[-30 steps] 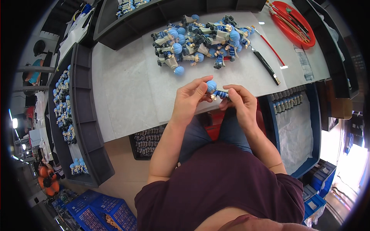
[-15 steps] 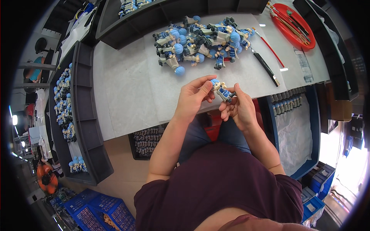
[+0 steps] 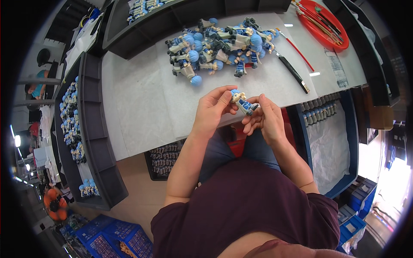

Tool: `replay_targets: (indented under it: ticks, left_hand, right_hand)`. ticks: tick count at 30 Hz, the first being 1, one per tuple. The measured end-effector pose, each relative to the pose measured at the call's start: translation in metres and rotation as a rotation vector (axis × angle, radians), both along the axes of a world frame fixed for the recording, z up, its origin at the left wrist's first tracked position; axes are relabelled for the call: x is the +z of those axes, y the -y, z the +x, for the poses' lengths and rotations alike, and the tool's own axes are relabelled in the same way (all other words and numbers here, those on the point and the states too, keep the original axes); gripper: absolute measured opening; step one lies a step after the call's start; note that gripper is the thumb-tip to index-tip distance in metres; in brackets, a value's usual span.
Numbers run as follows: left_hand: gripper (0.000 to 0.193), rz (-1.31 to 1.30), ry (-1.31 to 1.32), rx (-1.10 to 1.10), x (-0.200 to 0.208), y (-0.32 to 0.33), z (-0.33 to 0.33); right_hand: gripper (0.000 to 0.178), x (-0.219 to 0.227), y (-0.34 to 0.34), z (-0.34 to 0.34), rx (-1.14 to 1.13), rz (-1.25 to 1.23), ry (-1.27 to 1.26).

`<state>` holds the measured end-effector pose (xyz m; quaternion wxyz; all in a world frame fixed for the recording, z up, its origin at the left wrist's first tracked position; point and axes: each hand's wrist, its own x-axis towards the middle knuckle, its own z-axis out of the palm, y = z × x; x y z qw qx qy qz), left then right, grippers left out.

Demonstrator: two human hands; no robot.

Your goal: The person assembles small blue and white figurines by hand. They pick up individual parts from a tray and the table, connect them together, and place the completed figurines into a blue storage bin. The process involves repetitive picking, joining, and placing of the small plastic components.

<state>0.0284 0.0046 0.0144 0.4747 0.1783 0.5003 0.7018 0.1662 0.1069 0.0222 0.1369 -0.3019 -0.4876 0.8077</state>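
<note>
**Small blue-haired toy figurine [image 3: 243,103] held in the left hand [image 3: 213,105]**

Its head is pinched between thumb and fingers; the right hand [image 3: 270,121] curls loosely by its dark feet. On the pale grey tabletop [image 3: 133,103] lie piled blue-haired figurines [image 3: 219,48], a slim black-handled tool [image 3: 293,74] and a thin red-handled brush [image 3: 297,50].

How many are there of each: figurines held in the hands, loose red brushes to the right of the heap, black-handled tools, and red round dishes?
Held figurine: 1
Loose red brush: 1
Black-handled tool: 1
Red round dish: 1
Total: 4
</note>
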Motion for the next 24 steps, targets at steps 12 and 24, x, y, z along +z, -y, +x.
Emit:
replay_targets:
  ticks: [12, 24]
  left_hand:
    - [0.019, -0.02, -0.253, 0.022, 0.0, -0.023, 0.031]
    - [0.015, -0.113, -0.661, 0.244, -0.018, -0.032, 0.041]
  right_hand:
    - [0.036, -0.002, -0.032, 0.051, -0.366, 1.306, -0.242]
    - [0.026, -0.175, -0.27, 0.278, -1.347, 0.799, 0.777]
